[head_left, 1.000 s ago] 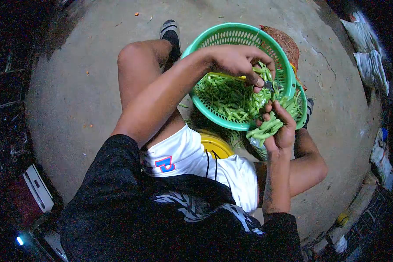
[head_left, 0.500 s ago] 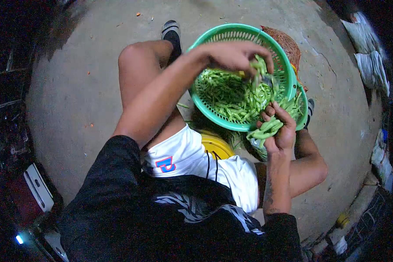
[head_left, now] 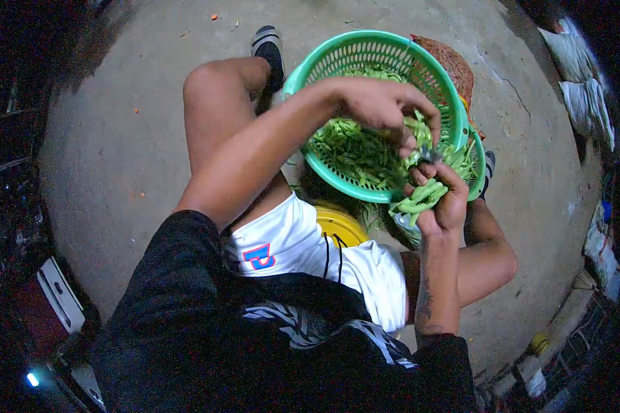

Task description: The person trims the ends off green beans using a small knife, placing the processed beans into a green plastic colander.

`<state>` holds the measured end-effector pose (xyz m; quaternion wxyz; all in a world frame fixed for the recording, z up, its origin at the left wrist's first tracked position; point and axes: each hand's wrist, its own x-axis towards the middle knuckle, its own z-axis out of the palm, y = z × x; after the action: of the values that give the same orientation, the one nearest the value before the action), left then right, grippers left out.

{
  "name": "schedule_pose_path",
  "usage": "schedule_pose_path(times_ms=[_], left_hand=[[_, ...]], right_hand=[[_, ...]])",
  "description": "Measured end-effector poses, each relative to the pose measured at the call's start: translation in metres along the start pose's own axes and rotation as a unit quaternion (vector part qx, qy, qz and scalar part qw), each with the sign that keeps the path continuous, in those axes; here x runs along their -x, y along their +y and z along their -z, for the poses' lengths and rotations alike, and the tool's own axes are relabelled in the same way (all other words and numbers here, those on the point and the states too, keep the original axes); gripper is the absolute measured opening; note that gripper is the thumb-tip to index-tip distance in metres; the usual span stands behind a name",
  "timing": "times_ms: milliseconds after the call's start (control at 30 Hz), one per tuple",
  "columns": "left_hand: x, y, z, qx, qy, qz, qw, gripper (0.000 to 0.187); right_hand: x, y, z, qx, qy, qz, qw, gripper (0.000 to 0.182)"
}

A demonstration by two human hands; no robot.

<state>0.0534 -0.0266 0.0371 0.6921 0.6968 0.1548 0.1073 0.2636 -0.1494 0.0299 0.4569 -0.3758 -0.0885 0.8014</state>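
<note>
My left hand [head_left: 382,107] reaches over a green basket [head_left: 334,177], fingers curled around light green strips [head_left: 418,129]. More cut green strips [head_left: 355,148] lie in the basket. My right hand [head_left: 449,199], near the basket's lower right rim, is closed on a bunch of green beans [head_left: 424,198]. A small dark object [head_left: 429,155], blurred, sits between the two hands; which hand holds it I cannot tell.
A second green basket [head_left: 479,172] with greens stands partly under the first. Behind them lies a reddish mesh sack [head_left: 451,65]. A yellow round object [head_left: 339,226] is by the white shorts. White sacks [head_left: 585,110] are at the far right.
My left hand has moved slightly down and right, closer to my right hand. The dark object has shifted down towards my right fingers. My right hand has barely moved, still holding the beans.
</note>
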Motion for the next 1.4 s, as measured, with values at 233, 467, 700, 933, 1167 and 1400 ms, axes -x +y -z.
schedule_pose_path(times_ms=[233, 467, 700, 933, 1167, 1400], left_hand=[[0.009, 0.002, 0.023, 0.042, 0.081, 0.007, 0.996, 0.031], [0.001, 0.009, 0.009, -0.013, -0.009, 0.026, 1.0, 0.036], [0.021, 0.011, 0.036, 0.054, 0.094, 0.007, 0.994, 0.035], [0.013, 0.001, 0.033, -0.003, 0.116, 0.003, 0.993, 0.035], [0.019, -0.008, 0.043, 0.029, 0.134, 0.026, 0.99, 0.037], [0.004, 0.003, 0.019, -0.064, 0.06, 0.02, 0.996, 0.039]], right_hand=[[0.0, -0.003, -0.011, 0.146, 0.028, 0.03, 0.988, 0.015], [0.001, 0.002, -0.023, 0.206, 0.024, 0.058, 0.977, 0.023], [0.0, -0.002, -0.001, 0.06, 0.011, 0.026, 0.998, 0.026], [0.002, 0.003, -0.005, 0.11, 0.074, 0.101, 0.986, 0.021], [0.004, 0.003, 0.001, 0.139, 0.09, 0.135, 0.977, 0.017], [0.002, 0.003, -0.003, 0.156, 0.105, 0.144, 0.972, 0.017]])
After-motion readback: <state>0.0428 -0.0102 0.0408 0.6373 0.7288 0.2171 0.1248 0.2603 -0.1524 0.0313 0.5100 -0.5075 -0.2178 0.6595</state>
